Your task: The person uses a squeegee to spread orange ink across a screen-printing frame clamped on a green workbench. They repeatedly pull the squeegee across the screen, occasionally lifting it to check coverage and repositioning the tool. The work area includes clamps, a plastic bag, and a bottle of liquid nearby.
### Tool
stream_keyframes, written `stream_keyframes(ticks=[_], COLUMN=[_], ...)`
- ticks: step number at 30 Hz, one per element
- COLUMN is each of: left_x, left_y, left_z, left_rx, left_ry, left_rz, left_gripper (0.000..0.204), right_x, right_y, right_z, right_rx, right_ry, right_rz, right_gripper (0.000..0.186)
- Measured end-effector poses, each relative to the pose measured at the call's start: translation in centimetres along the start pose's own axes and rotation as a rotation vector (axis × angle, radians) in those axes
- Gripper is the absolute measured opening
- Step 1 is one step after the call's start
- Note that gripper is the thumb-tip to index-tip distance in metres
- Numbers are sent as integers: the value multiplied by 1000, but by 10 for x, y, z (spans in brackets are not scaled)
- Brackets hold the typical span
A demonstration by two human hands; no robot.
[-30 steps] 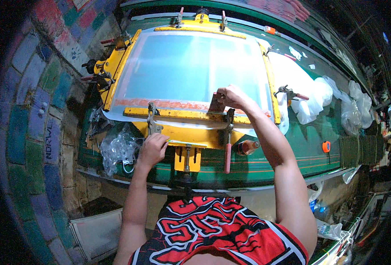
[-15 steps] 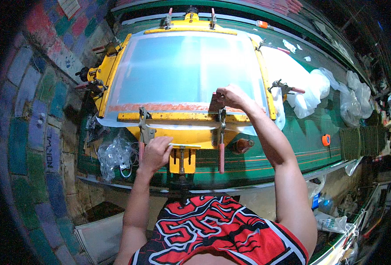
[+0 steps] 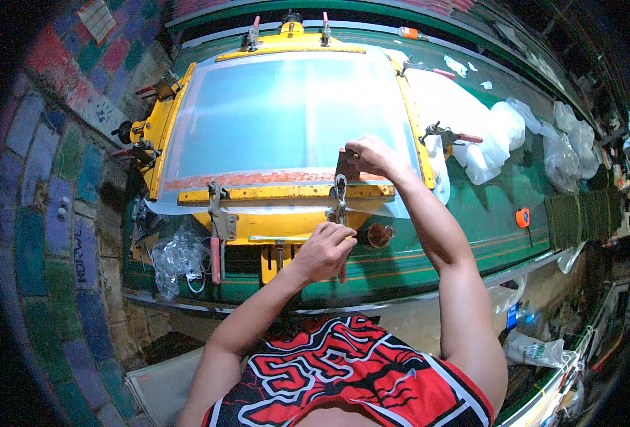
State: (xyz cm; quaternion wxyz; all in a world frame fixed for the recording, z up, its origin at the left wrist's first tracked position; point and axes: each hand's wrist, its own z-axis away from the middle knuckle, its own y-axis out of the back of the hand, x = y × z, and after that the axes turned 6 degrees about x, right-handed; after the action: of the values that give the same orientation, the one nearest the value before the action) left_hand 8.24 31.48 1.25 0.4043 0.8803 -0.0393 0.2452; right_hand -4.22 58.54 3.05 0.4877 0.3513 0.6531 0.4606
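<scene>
A pale mesh screen (image 3: 258, 117) lies stretched inside a yellow metal frame (image 3: 286, 193), with a reddish smeared strip along its near edge. Several toggle clamps sit around the frame. At the near side, my left hand (image 3: 325, 250) curls over the red handle of the right toggle clamp (image 3: 340, 196), its fingers partly hiding it. My right hand (image 3: 373, 156) pinches a dark flat plate with a reddish top edge (image 3: 346, 165) above the screen's near right part, just behind that clamp. The left toggle clamp (image 3: 219, 213) stands untouched.
A brown glass bottle (image 3: 379, 235) stands right of the clamp. Clear plastic (image 3: 176, 263) is bunched at the left. White plastic sheeting (image 3: 464, 128), an orange tape measure (image 3: 522, 218) and an orange-labelled tube (image 3: 412, 33) lie on the green table (image 3: 464, 220).
My left hand has moved right, from beside the left clamp's handle onto the right clamp's. My right hand keeps the plate near the same spot. The whole view has shifted slightly.
</scene>
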Motion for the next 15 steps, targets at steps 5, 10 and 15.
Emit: stream_keyframes(ticks=[5, 10, 15], left_x=[-1, -1, 8], left_y=[-28, -43, -49], left_z=[-12, -17, -19], left_rx=[39, 8, 15], left_ry=[-9, 49, 206], left_rz=[12, 54, 122], left_gripper=[24, 21, 20], right_x=[15, 26, 25], right_y=[-4, -7, -2], right_z=[12, 18, 21], right_rx=[96, 47, 116], right_ry=[26, 44, 24], right_rz=[3, -23, 22], right_gripper=[14, 16, 19])
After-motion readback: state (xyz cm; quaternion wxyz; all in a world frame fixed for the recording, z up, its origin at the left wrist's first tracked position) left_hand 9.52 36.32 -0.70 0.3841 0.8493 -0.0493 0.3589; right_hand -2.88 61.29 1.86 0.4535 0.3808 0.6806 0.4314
